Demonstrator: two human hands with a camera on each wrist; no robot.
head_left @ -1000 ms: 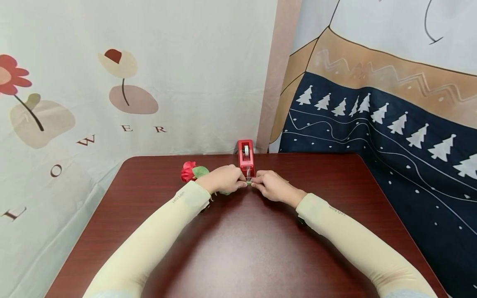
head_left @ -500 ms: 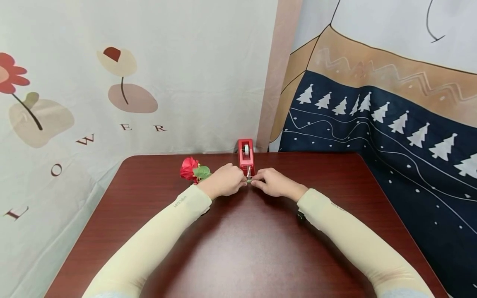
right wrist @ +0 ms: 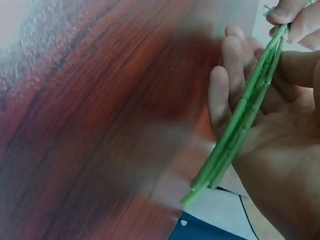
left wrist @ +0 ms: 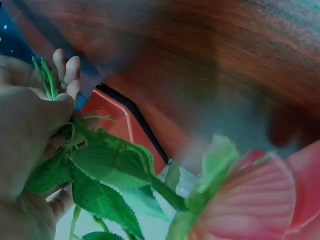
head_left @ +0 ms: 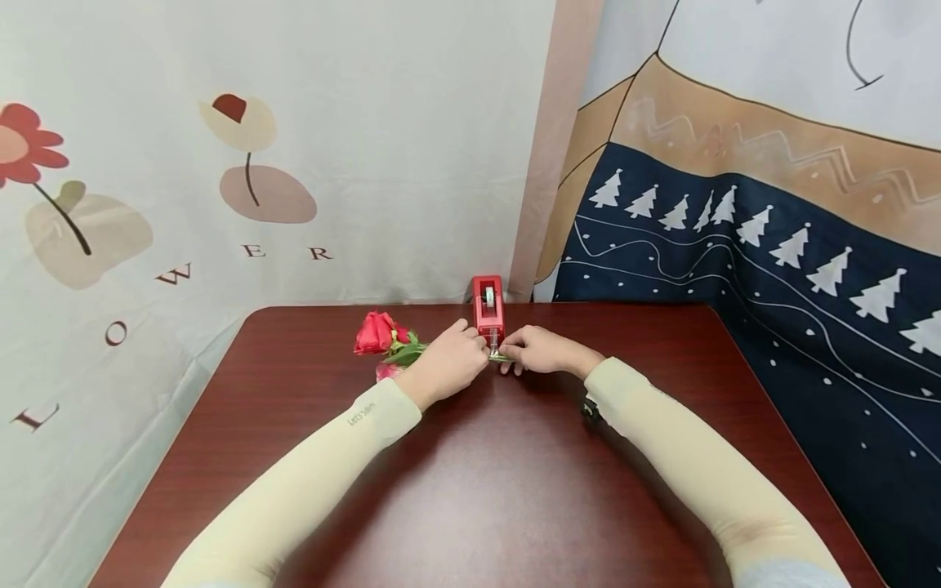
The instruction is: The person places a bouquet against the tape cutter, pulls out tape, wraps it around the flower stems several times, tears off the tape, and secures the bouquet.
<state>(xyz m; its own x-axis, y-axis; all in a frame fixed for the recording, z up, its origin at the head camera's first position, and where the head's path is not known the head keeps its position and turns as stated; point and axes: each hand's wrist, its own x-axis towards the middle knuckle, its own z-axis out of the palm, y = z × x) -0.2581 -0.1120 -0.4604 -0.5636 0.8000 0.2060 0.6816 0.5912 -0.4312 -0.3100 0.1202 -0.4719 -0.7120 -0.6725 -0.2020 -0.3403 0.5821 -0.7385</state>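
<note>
My left hand (head_left: 452,359) pinches a small bundle of flowers by the stems, just in front of the red tape dispenser (head_left: 488,304). A red rose (head_left: 376,333) lies out to the left of that hand, with a pink flower (left wrist: 250,205) large in the left wrist view and green leaves (left wrist: 107,165) between. From the dispenser a strip of clear tape (head_left: 494,341) reaches down to the stems. My right hand (head_left: 547,351) has its thumb and forefinger at the bare green stems (right wrist: 240,120), close to the left fingertips; its other fingers are loosely bent behind them.
Everything is at the far side of a dark red-brown wooden table (head_left: 485,498). Behind its back edge hang a pale flower-printed cloth (head_left: 412,163) and a navy cloth with white trees (head_left: 662,245).
The flower heads have turned, so a pink bloom shows below the red rose. The right hand has rolled slightly, its lower fingers now showing under the stems. The dispenser stays put.
</note>
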